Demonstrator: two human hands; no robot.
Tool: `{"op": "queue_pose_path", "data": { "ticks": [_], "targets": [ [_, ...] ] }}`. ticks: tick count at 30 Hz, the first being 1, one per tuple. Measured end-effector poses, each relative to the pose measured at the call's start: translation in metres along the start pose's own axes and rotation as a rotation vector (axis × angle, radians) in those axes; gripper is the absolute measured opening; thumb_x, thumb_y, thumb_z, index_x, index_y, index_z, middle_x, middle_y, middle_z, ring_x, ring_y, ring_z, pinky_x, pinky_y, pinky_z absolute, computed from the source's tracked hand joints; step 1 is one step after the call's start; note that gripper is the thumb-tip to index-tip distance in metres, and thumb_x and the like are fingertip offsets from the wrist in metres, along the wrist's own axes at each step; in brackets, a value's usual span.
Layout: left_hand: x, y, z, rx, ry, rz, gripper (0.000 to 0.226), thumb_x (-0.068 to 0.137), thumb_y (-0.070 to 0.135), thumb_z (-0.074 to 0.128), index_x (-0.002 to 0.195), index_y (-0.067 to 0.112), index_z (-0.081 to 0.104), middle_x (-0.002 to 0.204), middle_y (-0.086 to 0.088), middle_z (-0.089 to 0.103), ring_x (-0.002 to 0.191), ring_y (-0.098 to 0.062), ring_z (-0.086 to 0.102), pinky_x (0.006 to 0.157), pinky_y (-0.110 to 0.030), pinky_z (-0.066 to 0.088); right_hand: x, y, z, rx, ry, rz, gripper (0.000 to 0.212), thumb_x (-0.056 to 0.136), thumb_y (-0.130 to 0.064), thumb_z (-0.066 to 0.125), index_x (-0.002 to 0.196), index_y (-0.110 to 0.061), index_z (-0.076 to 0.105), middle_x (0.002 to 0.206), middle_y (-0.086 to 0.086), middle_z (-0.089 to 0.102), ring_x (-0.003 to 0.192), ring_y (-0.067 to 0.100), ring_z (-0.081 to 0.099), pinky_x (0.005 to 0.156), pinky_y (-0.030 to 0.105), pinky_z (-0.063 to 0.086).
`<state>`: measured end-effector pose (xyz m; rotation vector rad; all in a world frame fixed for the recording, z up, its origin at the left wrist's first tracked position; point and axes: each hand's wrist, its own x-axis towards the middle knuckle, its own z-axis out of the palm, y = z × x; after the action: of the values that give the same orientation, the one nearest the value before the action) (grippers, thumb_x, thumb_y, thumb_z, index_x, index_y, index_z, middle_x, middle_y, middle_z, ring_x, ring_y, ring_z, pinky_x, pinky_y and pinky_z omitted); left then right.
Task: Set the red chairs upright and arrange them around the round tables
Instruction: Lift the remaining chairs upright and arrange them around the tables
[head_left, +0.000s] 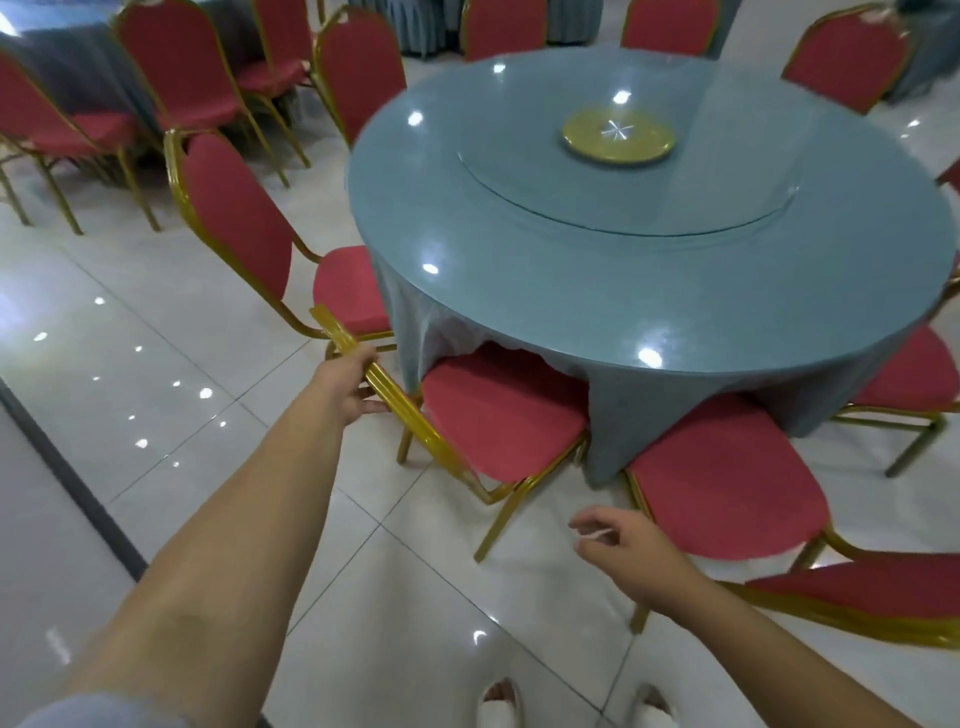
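A round table (675, 291) with a blue-grey cloth fills the middle right. Right in front of me a red chair (498, 410) with a gold frame stands upright, its seat pushed partly under the cloth. My left hand (348, 384) grips the top of its gold backrest rail. My right hand (623, 545) hovers free with loosely curled fingers, just left of a second red chair (727, 488) that is upright at the table. A third upright red chair (244, 218) stands at the table's left side.
More red chairs ring the far side of the table (852, 57), and another group (171, 67) stands by a second table at the back left. A gold turntable base (618, 136) lies under the glass at the table's centre. Glossy tiled floor (156, 364) opens to the left.
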<state>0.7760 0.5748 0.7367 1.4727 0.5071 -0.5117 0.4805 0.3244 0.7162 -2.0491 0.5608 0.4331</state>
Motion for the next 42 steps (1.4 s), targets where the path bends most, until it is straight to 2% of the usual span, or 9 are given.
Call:
{"op": "queue_pose_path", "data": {
  "ticks": [4, 8, 14, 22, 25, 27, 30, 37, 42],
  "targets": [
    [-0.051, -0.041, -0.013, 0.039, -0.007, -0.035, 0.012, 0.085, 0.007, 0.063, 0.097, 0.006, 0.06, 0.082, -0.013, 0.065, 0.084, -0.033, 0.073, 0.065, -0.05, 0.062, 0.018, -0.031, 0.036, -0.024, -0.062, -0.065, 0.057, 0.083, -0.03, 0.075, 0.136, -0.027, 0.052, 0.132, 0.001, 0.054, 0.109, 0.017, 0.056, 0.088, 0.028, 0.047],
    [-0.107, -0.088, -0.05, -0.03, 0.047, -0.081, 0.014, 0.079, 0.003, 0.065, 0.093, 0.0, 0.065, 0.075, -0.014, 0.069, 0.073, -0.031, 0.072, 0.074, -0.054, 0.06, 0.029, -0.064, 0.091, -0.158, -0.208, -0.133, 0.106, 0.065, -0.048, 0.077, 0.155, -0.026, 0.026, 0.15, 0.002, 0.038, 0.136, 0.019, 0.039, 0.108, 0.029, 0.035],
    [-0.174, -0.14, -0.115, -0.187, 0.268, -0.114, 0.012, 0.075, 0.001, 0.064, 0.087, 0.004, 0.067, 0.066, -0.01, 0.065, 0.069, -0.027, 0.067, 0.06, -0.04, 0.06, 0.0, -0.084, 0.185, -0.385, -0.528, -0.245, 0.102, 0.072, -0.029, 0.072, 0.155, -0.042, 0.013, 0.146, 0.001, 0.044, 0.127, 0.027, 0.05, 0.099, 0.036, 0.048],
    [-0.219, -0.181, -0.192, -0.223, 0.508, -0.136, 0.026, 0.068, 0.003, 0.066, 0.094, 0.002, 0.071, 0.067, -0.007, 0.072, 0.064, -0.023, 0.068, 0.058, -0.036, 0.056, -0.041, -0.099, 0.253, -0.486, -0.818, -0.334, 0.103, 0.086, -0.024, 0.069, 0.157, -0.038, -0.005, 0.159, 0.002, 0.025, 0.14, 0.035, 0.033, 0.115, 0.048, 0.031],
    [-0.21, -0.172, -0.212, -0.218, 0.498, -0.049, 0.046, 0.076, 0.005, 0.071, 0.121, 0.004, 0.062, 0.082, -0.01, 0.074, 0.071, -0.024, 0.071, 0.059, -0.041, 0.059, -0.036, -0.116, 0.267, -0.458, -0.759, -0.412, 0.097, 0.088, -0.023, 0.066, 0.157, -0.036, -0.001, 0.16, 0.0, 0.023, 0.141, 0.034, 0.033, 0.115, 0.05, 0.031],
    [-0.199, -0.159, -0.223, -0.234, 0.457, 0.013, 0.072, 0.082, 0.005, 0.074, 0.141, 0.03, 0.042, 0.097, -0.012, 0.073, 0.079, -0.028, 0.074, 0.065, -0.051, 0.061, -0.028, -0.126, 0.276, -0.392, -0.698, -0.432, 0.094, 0.088, -0.023, 0.065, 0.157, -0.038, 0.002, 0.156, -0.001, 0.03, 0.138, 0.032, 0.037, 0.113, 0.05, 0.036],
    [-0.177, -0.137, -0.235, -0.24, 0.342, 0.086, 0.087, 0.083, 0.008, 0.077, 0.144, 0.052, 0.034, 0.112, -0.008, 0.072, 0.092, -0.029, 0.074, 0.067, -0.051, 0.061, -0.007, -0.144, 0.286, -0.313, -0.612, -0.429, 0.092, 0.088, -0.021, 0.067, 0.156, -0.042, 0.007, 0.151, -0.001, 0.037, 0.133, 0.028, 0.043, 0.107, 0.045, 0.042],
    [-0.098, -0.078, -0.214, -0.247, 0.192, 0.082, 0.096, 0.086, 0.014, 0.076, 0.149, 0.056, 0.018, 0.123, -0.009, 0.065, 0.094, -0.025, 0.074, 0.069, -0.054, 0.06, 0.072, -0.167, 0.276, -0.114, -0.389, -0.332, 0.08, 0.082, -0.022, 0.067, 0.151, -0.04, 0.03, 0.132, -0.003, 0.054, 0.102, 0.019, 0.059, 0.073, 0.03, 0.052],
    [-0.034, -0.038, -0.176, -0.19, 0.12, 0.063, 0.099, 0.087, 0.017, 0.075, 0.15, 0.057, 0.009, 0.115, -0.005, 0.062, 0.084, -0.024, 0.075, 0.062, -0.052, 0.06, 0.128, -0.172, 0.25, 0.016, -0.249, -0.264, 0.067, 0.086, -0.017, 0.064, 0.147, -0.035, 0.043, 0.089, -0.015, 0.053, 0.069, 0.005, 0.053, 0.059, 0.02, 0.042]
  ]
}}
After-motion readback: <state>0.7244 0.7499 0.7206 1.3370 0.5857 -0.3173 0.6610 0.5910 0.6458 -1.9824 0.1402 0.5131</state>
